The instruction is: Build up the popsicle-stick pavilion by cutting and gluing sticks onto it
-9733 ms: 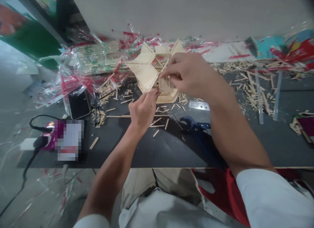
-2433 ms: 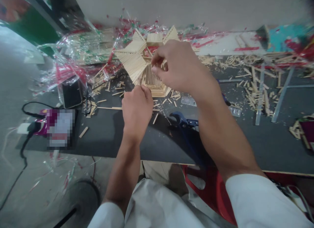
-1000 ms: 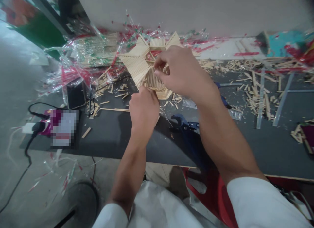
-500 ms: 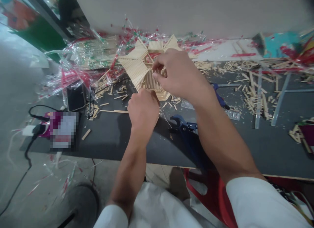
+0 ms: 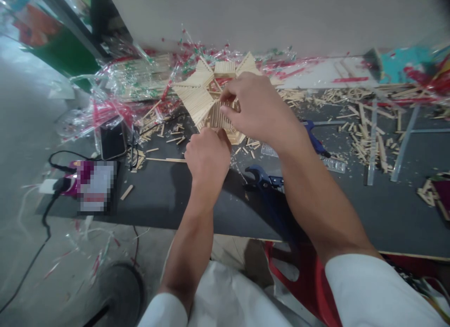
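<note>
A star-shaped model built of thin wooden sticks (image 5: 197,98) stands on the dark table, with slatted flaps sloping outward around its hollow middle. My left hand (image 5: 208,151) is closed at its near edge, the fingertips hidden behind the knuckles. Above the opening, my right hand (image 5: 251,104) is bent over with thumb and forefinger close together. Whatever lies between those fingers is too small or hidden to name. Nearer to me, beneath the right forearm, lies a blue-handled cutter (image 5: 260,174).
Cut stick pieces (image 5: 369,139) litter the table (image 5: 151,200). A blue glue gun (image 5: 312,135) rests beyond my right forearm, near clear glue sticks (image 5: 372,144). Phones (image 5: 112,138) and cables are on the left. Plastic-wrapped stick bundles (image 5: 144,76) line the wall. A red chair (image 5: 305,280) is below.
The whole view has shifted slightly, so things appear a little farther right. Both hands keep nearly the same place and pose at the model.
</note>
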A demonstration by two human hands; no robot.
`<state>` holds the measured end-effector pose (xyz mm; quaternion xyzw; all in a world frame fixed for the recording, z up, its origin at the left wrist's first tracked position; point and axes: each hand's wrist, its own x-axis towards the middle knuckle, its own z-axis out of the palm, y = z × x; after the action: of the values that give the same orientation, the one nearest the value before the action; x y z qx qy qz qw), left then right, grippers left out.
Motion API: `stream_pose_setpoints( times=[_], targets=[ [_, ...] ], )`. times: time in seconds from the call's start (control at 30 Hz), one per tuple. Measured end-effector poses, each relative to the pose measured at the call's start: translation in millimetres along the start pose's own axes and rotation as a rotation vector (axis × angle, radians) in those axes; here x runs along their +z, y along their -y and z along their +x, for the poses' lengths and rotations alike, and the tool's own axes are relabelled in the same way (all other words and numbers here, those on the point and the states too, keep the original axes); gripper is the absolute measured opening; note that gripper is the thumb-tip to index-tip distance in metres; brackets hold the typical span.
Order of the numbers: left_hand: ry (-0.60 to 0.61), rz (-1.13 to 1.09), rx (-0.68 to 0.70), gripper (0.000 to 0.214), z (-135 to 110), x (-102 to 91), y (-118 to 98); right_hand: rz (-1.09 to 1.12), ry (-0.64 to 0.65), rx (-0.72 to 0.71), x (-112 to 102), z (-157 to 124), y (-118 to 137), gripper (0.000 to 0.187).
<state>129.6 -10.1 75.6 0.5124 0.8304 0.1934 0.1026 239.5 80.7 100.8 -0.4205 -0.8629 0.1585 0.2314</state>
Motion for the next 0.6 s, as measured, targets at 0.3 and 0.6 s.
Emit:
stream_pose_setpoints(
  times=[0.3,0.6],
  targets=[
    [-0.039,0.0,0.006,0.039,0,1.1,4,0.03,-0.002,-0.016,-1,-1,-3,0.023],
    [0.047,0.003,0.121,0.05,-14,-13.0,40,-0.095,-0.132,0.153,-60,-48,14,0.018]
  ],
)
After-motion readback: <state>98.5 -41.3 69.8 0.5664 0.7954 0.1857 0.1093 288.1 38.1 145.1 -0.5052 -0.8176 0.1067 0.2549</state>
